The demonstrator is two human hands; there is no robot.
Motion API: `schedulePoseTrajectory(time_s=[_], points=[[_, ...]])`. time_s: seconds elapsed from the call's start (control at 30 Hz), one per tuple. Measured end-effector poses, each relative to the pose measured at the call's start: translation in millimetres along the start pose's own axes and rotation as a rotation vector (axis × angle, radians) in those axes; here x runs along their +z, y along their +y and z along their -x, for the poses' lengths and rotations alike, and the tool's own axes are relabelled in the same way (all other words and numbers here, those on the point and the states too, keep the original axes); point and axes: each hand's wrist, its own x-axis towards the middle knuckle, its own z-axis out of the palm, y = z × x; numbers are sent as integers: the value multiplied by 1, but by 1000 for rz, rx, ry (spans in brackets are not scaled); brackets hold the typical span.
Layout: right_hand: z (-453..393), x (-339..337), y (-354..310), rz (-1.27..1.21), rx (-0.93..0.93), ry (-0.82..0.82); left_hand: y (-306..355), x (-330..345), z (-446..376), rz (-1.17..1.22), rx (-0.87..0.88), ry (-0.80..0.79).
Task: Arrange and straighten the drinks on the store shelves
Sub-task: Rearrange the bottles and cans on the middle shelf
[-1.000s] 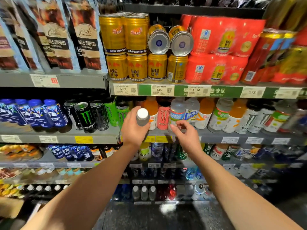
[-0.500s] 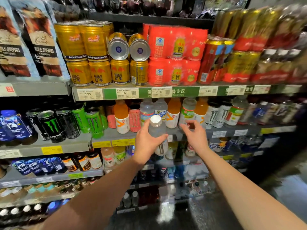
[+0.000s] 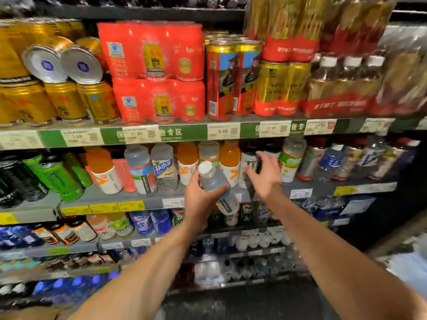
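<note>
Clear plastic, white-capped and tilted, the bottle [image 3: 213, 179] sits clamped in the left hand [image 3: 203, 199], fingers wrapped round its lower body where a blue-and-white label shows, its print too blurred to read. Just right of that grip the right hand [image 3: 265, 175] is spread with fingers loose, reaching at a black-and-white Monster can [image 3: 248, 167] on the shelf; whether it touches the can I cannot tell. Behind the held bottle stand orange bottles [image 3: 230, 158] with white labels bearing an orange arrow, and to its left a clear bottle [image 3: 163, 167] with a blue label in Chinese characters. Further left are green Monster cans [image 3: 55, 176]. Above the grip, the shelf edge [image 3: 184, 132] carries a green strip and price tags reading 5.49 and 15.90, under red shrink-wrapped packs [image 3: 152, 72] and gold cans [image 3: 67, 100]. Compared with half a second ago, the bottle leans more and the right hand has moved closer to the shelf.
</note>
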Motion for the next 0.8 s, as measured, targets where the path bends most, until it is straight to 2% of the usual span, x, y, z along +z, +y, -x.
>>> schedulePoseTrajectory(time_s=[0.13, 0.33, 0.53, 0.67, 0.8], points=[[-13, 4, 8, 25, -57, -15, 1, 17, 3, -17, -3, 111], [-10, 10, 10, -19, -105, 24, 5, 4, 7, -44, -4, 144], [1, 26, 5, -114, 13, 106, 6, -14, 10, -19, 11, 104], [-9, 26, 7, -130, 51, 3, 4, -19, 8, 79, -34, 74], [-12, 23, 13, -148, 78, 40, 4, -18, 6, 97, -30, 69]])
